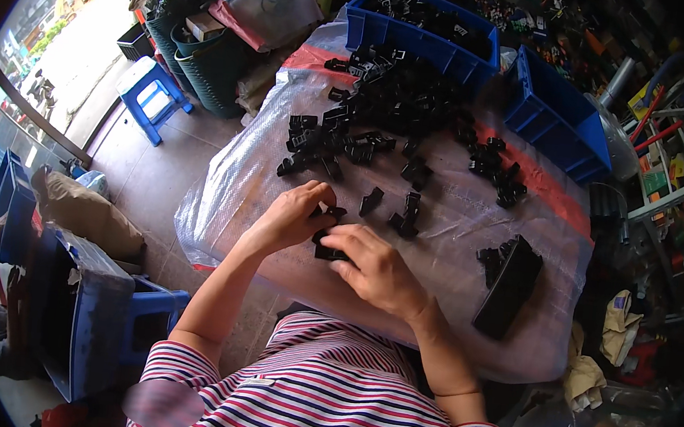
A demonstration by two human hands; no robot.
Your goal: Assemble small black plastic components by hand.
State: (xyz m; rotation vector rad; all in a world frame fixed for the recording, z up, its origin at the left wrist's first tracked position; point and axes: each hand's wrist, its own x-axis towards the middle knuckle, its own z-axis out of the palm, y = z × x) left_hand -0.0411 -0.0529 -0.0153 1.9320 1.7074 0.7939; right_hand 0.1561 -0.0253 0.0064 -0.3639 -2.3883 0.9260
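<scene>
Close to the near edge of the plastic-covered table, my left hand point(299, 212) has its fingers bent around a small black plastic part point(330, 215). My right hand point(372, 264) is beside it, fingers curled over another black plastic piece point(328, 252). Whether the two pieces are joined is hidden by my fingers. Just beyond my hands lie a loose black part point(371, 201) and a small cluster of black parts point(407, 216). A large heap of similar black parts point(403, 96) spreads over the far half of the table.
A blue crate point(425, 36) of black parts and a second blue crate point(561, 115) stand at the far side. On the right lies a long black box point(509, 287). A blue stool point(153, 98) is on the floor at left, and cluttered racks point(676, 163) line the right.
</scene>
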